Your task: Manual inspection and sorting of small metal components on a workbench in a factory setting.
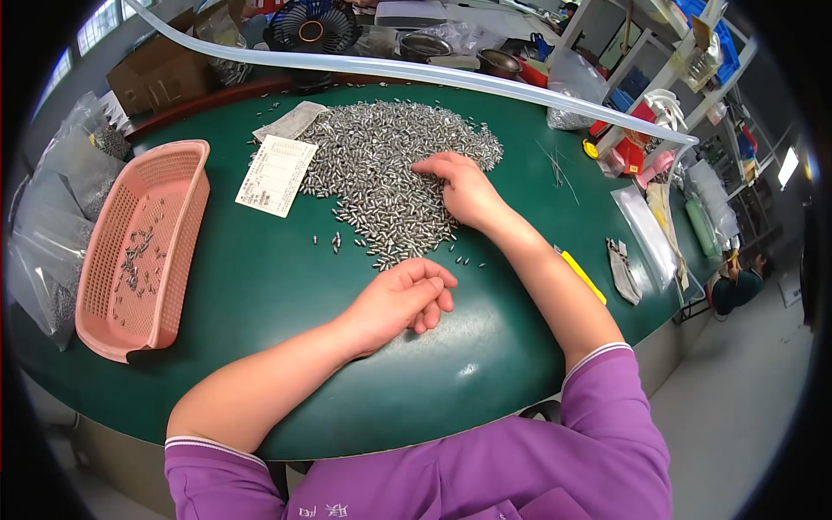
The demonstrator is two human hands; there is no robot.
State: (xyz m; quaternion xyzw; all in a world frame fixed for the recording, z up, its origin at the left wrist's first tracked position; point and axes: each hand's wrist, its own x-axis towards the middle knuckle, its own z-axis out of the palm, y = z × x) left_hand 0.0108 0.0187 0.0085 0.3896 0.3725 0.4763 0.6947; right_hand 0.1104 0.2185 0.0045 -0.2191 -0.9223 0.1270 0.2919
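Note:
A big heap of small silvery metal pins (381, 165) lies spread over the green table (260, 286). My right hand (464, 186) rests on the right side of the heap, fingers bent down onto the pins. Whether it holds any is hidden. My left hand (403, 295) lies on the table just below the heap's near end, fingers curled loosely inward and nothing visible in them. A few stray pins (336, 243) lie apart near the heap's lower edge.
A pink plastic basket (113, 329) with several pins stands at the left. A printed paper slip (276, 175) lies beside the heap. A clear tube (451, 76) arches across the back. A yellow tool (582, 276), plastic bags (646, 230), a fan (310, 30) and shelves surround the table.

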